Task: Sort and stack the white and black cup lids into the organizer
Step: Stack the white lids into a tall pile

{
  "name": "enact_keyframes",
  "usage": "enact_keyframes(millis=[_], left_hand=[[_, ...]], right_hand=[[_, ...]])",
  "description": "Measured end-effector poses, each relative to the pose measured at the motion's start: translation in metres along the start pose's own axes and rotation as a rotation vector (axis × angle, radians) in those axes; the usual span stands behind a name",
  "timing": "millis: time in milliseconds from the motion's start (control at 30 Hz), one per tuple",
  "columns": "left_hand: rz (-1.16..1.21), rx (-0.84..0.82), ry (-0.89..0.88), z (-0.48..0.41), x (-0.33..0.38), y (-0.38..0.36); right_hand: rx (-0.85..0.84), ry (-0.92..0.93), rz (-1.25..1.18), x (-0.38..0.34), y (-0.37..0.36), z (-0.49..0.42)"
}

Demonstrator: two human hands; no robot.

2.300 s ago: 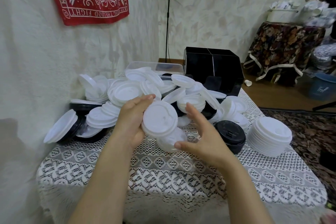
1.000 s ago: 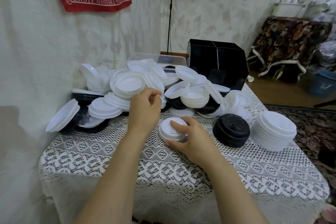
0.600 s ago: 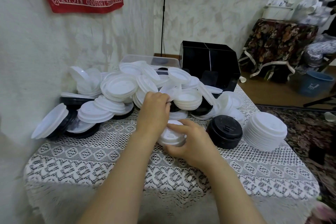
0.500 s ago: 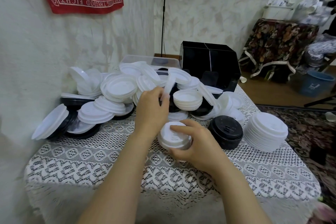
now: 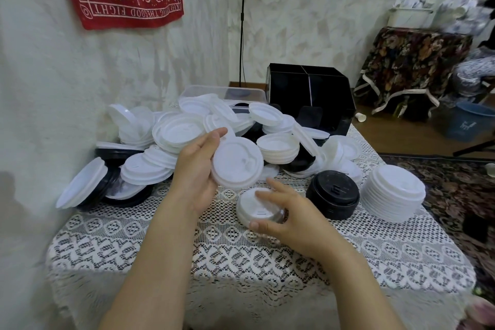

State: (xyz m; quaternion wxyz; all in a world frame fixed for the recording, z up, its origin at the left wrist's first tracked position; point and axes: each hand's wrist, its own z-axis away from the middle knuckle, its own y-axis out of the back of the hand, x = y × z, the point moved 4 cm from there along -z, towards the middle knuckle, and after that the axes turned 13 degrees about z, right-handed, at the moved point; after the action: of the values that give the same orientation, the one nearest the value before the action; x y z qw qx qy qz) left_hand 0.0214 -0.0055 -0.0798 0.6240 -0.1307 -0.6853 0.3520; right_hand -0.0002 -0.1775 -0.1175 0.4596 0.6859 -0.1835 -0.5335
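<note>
A table draped in white openwork lace fills the lower view. Its far left half is heaped with a loose pile of lids, round thin plastic discs with raised rims, most of them white, with a few glossy black ones wedged beneath. Behind the pile at the far edge stands the black organizer, a smooth box split by upright dividers, and a clear plastic container sits just beside it to the left. On the right side of the table a tall white stack of nested lids leans a little. Near it on the left is a lower black stack, matte and domed, with a small tab on top. The left hand is raised above the cloth in front of the pile. It grips one white lid by the rim, fingers curled behind it and a fingertip at its upper edge, so the lid is tilted with its top towards the camera. The right hand is half closed around a short white stack resting on the lace, thumb at the near edge and forefinger laid across the top.
</note>
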Motion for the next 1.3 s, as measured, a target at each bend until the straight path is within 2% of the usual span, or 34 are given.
enact_keyframes(millis=[133, 300, 400, 633, 700, 800, 867, 933, 1033, 1300], left_hand=[[-0.213, 0.011, 0.080, 0.001, -0.004, 0.006], [-0.359, -0.073, 0.241, 0.008, -0.014, 0.003], [-0.402, -0.111, 0.346, 0.013, -0.017, 0.001], [-0.444, -0.125, 0.353, 0.020, -0.017, -0.001], [-0.455, -0.093, 0.280, 0.020, -0.016, -0.001], [-0.547, 0.055, -0.071, 0.012, -0.003, 0.005], [-0.471, 0.163, -0.227, 0.011, 0.007, 0.011], [-0.352, 0.225, -0.260, 0.011, 0.012, 0.017], [-0.314, 0.271, -0.265, 0.010, 0.014, 0.023], [-0.358, 0.270, -0.277, 0.008, 0.010, 0.026]], right_hand=[[0.179, 0.106, -0.232, -0.002, 0.018, 0.005], [0.036, 0.235, -0.304, -0.016, 0.012, 0.003], [0.022, 0.271, -0.272, -0.024, 0.008, 0.004], [0.010, 0.254, -0.192, -0.028, 0.007, 0.005], [0.072, 0.236, -0.199, -0.024, 0.009, 0.004], [0.220, 0.103, -0.179, -0.005, 0.018, 0.004], [0.225, 0.049, -0.133, 0.004, 0.020, 0.004], [0.142, 0.035, -0.058, 0.006, 0.013, 0.002], [0.036, 0.039, 0.034, 0.004, -0.002, -0.003], [0.002, 0.066, 0.180, 0.003, -0.010, -0.005]])
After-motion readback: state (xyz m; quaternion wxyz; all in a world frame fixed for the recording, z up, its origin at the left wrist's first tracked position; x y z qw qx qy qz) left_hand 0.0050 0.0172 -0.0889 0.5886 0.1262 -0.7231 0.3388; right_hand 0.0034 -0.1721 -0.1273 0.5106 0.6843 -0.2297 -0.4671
